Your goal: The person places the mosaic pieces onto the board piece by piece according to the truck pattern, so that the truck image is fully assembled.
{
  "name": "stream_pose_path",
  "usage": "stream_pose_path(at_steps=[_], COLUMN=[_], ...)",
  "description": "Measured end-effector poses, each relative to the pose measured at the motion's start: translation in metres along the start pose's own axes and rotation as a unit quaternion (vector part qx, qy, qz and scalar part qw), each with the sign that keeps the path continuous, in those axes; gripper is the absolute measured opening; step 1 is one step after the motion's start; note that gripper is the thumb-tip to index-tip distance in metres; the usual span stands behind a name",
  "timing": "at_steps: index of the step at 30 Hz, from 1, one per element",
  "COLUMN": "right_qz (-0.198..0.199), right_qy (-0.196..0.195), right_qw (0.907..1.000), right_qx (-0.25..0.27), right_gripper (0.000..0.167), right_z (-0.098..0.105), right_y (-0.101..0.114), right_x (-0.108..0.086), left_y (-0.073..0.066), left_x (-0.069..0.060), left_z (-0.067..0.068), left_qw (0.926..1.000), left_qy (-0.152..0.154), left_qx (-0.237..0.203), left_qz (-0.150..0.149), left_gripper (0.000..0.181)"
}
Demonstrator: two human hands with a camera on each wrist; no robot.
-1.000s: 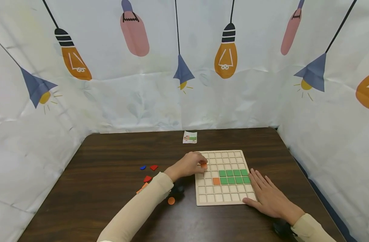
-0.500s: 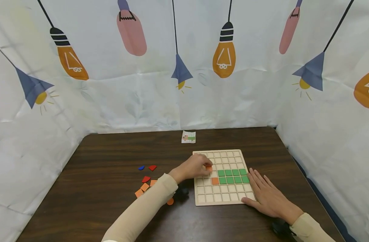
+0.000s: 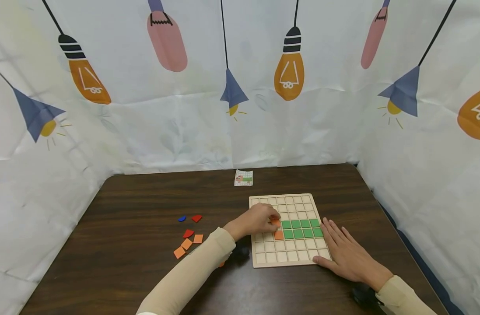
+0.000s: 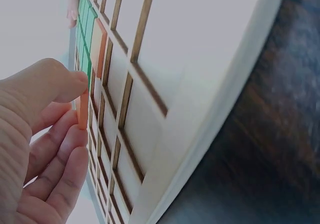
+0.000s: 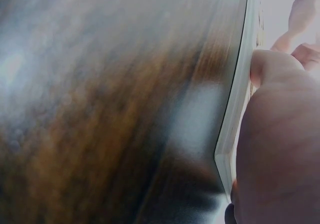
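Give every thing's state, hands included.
Board, flat, partly filled
Left hand, pinching an orange tile
Right hand, outstretched, touching board
Green tiles, set in two rows
Placed orange tile, in the grid
Orange squares, loose
Orange piece, mostly hidden
Red pieces, loose
Blue piece, loose
Card, printed side showing

A left hand [image 3: 256,220] partly covers an orange tile [image 3: 277,223], the sleeve [image 3: 190,273] hides most of an orange piece [image 3: 222,264], and a card [image 3: 243,178] bears detail too small to read.
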State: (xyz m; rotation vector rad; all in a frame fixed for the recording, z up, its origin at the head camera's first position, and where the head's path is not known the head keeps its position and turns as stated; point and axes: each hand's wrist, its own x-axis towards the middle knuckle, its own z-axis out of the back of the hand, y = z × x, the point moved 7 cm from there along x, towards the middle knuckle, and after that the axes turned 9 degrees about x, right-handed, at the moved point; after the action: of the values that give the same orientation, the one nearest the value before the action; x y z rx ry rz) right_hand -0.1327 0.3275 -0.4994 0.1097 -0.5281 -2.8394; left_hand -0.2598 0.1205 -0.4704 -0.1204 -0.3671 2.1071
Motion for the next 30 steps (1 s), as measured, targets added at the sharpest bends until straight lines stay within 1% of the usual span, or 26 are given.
stream_pose_path(at_steps=[5,17,23,27,30], right_qz=[-0.003,0.002,-0.006,-0.002,-0.006], right_qy=[0.004,0.002,0.007,0.002,0.006], right_qw=[1.0,1.0,0.9999,1.0,1.0], right_qx=[0.0,-0.005,0.003,0.003,0.004], right_gripper=[0.099,0.099,0.1,0.099,0.099], right_z=[0.0026,0.0005,-0.0003,0.0018,0.002], right_y=[0.0015,0.0006,-0.001,0.0001,0.0001], right_x=[-0.0001,-0.0002,-0.0005,-0.0007,-0.0006], left_y=[-0.0015,-0.0042,-0.0028,-0.0012,-0.0008], left_x=[-0.0001,0.0009,0.0025,0.0038,0.0038], left_z=[-0.0025,-0.0042,-0.0058,-0.0078,-0.0083], left_qw=[0.9999,0.9999,0.9996,0.9995,0.9995], left_qy=[0.011,0.013,0.014,0.013,0.012], left_qx=[-0.003,0.005,0.022,0.026,0.025], left_qz=[0.004,-0.002,-0.008,-0.012,-0.014], left_gripper=[0.026,0.024,0.026,0.025,0.025])
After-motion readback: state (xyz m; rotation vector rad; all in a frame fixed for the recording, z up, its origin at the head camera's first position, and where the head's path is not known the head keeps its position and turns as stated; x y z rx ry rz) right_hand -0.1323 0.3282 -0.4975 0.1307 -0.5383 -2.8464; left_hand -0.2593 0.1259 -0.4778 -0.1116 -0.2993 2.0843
